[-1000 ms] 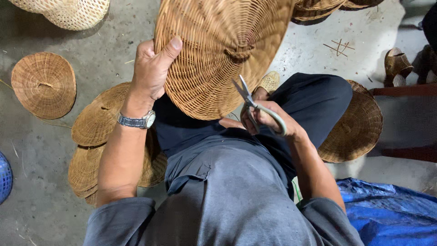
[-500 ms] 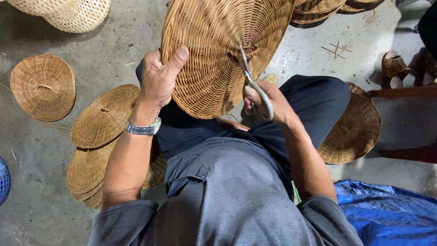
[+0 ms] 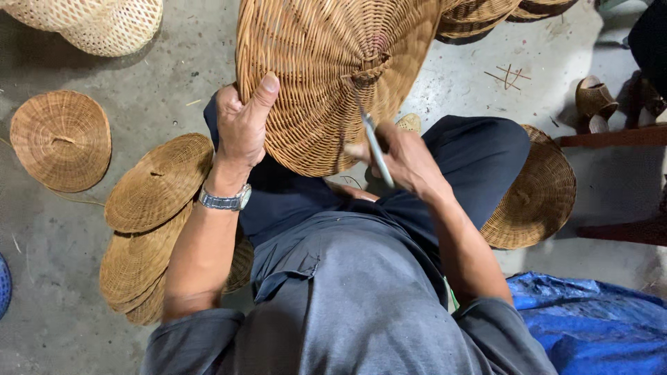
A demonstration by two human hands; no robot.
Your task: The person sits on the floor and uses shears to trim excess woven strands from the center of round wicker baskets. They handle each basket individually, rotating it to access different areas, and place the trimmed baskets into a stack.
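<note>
My left hand (image 3: 244, 118) grips the near rim of a large round woven rattan lid (image 3: 326, 69), thumb up on its face, holding it tilted above my lap. A metal watch sits on that wrist. My right hand (image 3: 403, 160) is closed on a pair of scissors (image 3: 372, 139), whose blades point up at a small woven loop near the lid's middle.
Several finished woven lids (image 3: 156, 184) lie stacked on the concrete floor to my left, one apart (image 3: 61, 139). Another lid (image 3: 538, 194) rests by my right knee. Pale baskets (image 3: 104, 24) stand at top left, a blue tarp (image 3: 597, 326) at lower right, sandals (image 3: 594, 101) at far right.
My right hand has raised the scissors from beside my knee up to the lid's middle. The left hand shifted a little right along the rim, and the lid turned slightly.
</note>
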